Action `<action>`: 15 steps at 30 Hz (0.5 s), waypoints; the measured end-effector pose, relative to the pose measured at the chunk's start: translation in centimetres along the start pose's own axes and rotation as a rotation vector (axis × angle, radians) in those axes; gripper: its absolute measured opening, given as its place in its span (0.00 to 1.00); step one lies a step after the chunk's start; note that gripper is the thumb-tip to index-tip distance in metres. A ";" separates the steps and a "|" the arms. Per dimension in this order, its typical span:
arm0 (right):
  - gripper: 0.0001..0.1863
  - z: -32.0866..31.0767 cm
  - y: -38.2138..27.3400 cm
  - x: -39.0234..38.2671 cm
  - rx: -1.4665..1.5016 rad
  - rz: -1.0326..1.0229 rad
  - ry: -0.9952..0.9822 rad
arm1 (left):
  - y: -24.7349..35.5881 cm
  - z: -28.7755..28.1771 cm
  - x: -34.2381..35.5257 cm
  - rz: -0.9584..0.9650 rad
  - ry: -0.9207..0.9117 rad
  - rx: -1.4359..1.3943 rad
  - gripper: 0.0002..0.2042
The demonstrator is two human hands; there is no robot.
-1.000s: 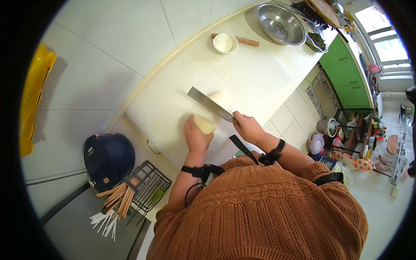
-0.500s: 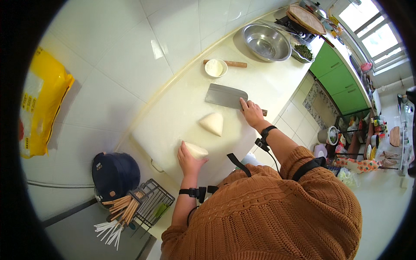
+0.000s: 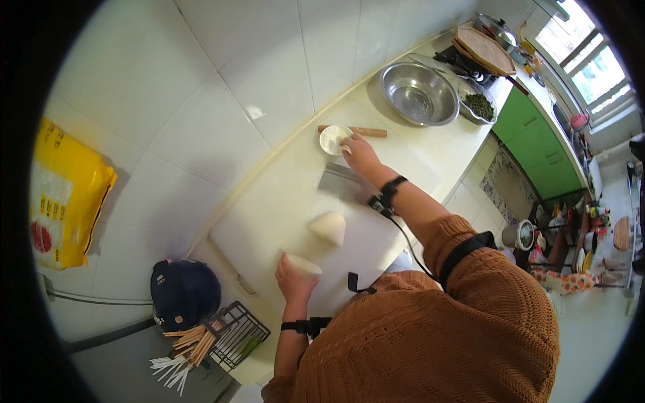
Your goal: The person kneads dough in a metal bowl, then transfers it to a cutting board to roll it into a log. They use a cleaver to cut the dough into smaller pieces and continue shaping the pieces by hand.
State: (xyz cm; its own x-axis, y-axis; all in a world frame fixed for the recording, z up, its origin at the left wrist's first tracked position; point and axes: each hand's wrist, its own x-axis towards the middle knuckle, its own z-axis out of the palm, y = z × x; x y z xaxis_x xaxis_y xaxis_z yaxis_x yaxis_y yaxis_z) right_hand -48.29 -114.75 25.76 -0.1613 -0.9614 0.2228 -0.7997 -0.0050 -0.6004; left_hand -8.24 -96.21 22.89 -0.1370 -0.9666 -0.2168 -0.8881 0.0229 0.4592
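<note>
My left hand (image 3: 294, 281) is wrapped round a piece of white dough (image 3: 306, 267) on the white cutting board (image 3: 262, 218). A second, wedge-shaped piece of dough (image 3: 328, 229) rests a little beyond it, touched by neither hand. My right hand (image 3: 361, 156) reaches over to a small white bowl of flour (image 3: 331, 139), its fingers drawn together at the flour by the right rim. Under my right wrist a cleaver (image 3: 341, 183) lies flat on the board, its handle hidden by the arm. Behind the bowl lies a wooden rolling pin (image 3: 373, 132).
A steel basin (image 3: 420, 94) and a bowl of chopped greens (image 3: 479, 106) stand farther along the counter. At the near left are a dark blue container (image 3: 185, 293) and a wire rack (image 3: 236, 336) with chopsticks. A yellow bag (image 3: 70, 195) is at the left wall.
My right hand has let go of the cleaver and moved away from me to the flour bowl. The cleaver stays on the board. My left hand keeps its hold on the dough.
</note>
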 end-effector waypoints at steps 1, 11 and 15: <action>0.15 0.7 0.1 2.8 0.037 -0.075 0.032 | 0.2 0.1 0.0 -0.012 0.004 0.003 0.65; 0.14 3.3 4.9 7.6 0.135 0.176 -0.177 | 2.3 1.0 -0.3 -0.171 0.051 -0.039 0.68; 0.14 2.0 7.0 8.5 1.652 0.876 -0.215 | 3.1 0.7 0.1 -0.203 -0.003 0.030 0.71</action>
State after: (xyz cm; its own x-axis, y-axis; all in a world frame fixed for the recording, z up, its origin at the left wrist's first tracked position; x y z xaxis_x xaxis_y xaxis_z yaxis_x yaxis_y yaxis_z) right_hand -54.06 -123.49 21.89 0.0086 -0.8511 -0.5250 0.7669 0.3425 -0.5428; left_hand -11.29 -96.01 23.64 0.0448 -0.9515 -0.3043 -0.9104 -0.1643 0.3797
